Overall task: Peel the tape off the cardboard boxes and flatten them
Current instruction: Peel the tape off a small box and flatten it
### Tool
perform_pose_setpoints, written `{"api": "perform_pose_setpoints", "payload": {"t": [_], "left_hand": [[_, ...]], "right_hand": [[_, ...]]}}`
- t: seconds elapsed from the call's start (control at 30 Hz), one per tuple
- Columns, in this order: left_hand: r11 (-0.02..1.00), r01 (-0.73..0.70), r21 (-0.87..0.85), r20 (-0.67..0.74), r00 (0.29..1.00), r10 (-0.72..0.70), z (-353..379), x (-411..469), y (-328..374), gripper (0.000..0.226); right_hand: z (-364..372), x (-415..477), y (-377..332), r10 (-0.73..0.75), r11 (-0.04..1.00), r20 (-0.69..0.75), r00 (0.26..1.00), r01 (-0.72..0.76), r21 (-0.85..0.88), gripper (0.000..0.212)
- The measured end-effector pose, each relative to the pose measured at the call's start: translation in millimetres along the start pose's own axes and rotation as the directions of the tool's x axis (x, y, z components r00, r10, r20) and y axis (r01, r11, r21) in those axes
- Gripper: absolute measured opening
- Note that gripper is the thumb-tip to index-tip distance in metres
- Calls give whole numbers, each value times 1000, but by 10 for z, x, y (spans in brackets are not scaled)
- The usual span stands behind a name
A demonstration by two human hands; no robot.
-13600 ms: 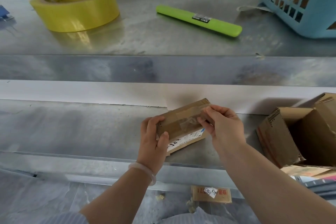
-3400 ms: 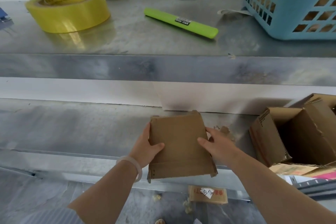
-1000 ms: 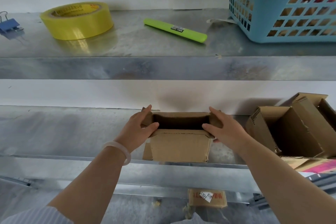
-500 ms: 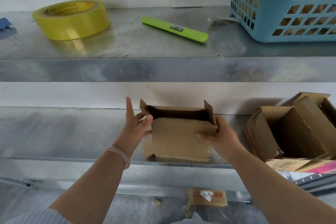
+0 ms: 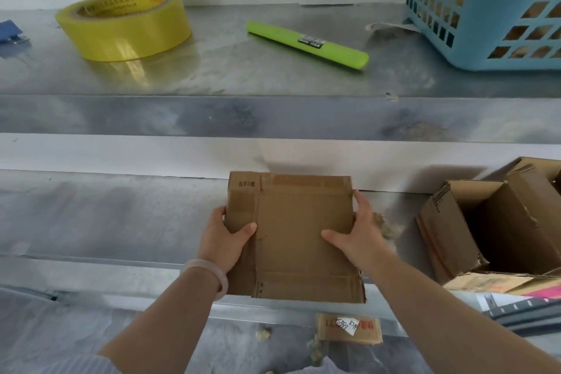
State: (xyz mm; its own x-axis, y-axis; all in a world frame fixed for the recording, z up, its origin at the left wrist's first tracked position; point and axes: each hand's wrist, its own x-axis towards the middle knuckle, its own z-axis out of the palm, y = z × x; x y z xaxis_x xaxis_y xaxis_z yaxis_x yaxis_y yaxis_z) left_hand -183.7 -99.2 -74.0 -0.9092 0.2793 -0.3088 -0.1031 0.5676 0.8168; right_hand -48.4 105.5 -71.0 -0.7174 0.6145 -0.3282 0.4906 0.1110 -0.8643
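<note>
A small brown cardboard box lies pressed flat above the front of the lower metal shelf, its near edge past the shelf lip. My left hand grips its left edge, thumb on top. My right hand grips its right edge, thumb on top and fingers behind. Faint tape marks show along the box's far edge and left side.
Open cardboard boxes sit on flat cardboard at the right of the lower shelf. The upper shelf holds a yellow tape roll, a green cutter, a blue basket and a blue clip. A small box lies on the floor.
Half a second ago the box stood open as a tube with only my right hand on it. Now it is collapsed flat and both hands hold its sides.
</note>
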Motion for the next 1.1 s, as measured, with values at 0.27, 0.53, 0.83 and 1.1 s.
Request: {"api": "perform_pose_setpoints", "payload": {"t": [0.27,0.53,0.83,1.1], "left_hand": [[751,-224,621,140,974,175,291,40,-436,59],[389,-594,704,471,800,371,432,125,-624,54],[332,-595,732,501,800,331,447,196,-648,73],[280,-633,722,522,764,380,433,412,-653,90]], "right_hand": [[405,52,360,39,631,98,994,52,-774,73],[743,90,441,-178,435,285,942,335,-836,70],[754,111,579,-138,438,279,950,311,-844,81],[692,288,553,-230,399,289,929,361,-843,99]]}}
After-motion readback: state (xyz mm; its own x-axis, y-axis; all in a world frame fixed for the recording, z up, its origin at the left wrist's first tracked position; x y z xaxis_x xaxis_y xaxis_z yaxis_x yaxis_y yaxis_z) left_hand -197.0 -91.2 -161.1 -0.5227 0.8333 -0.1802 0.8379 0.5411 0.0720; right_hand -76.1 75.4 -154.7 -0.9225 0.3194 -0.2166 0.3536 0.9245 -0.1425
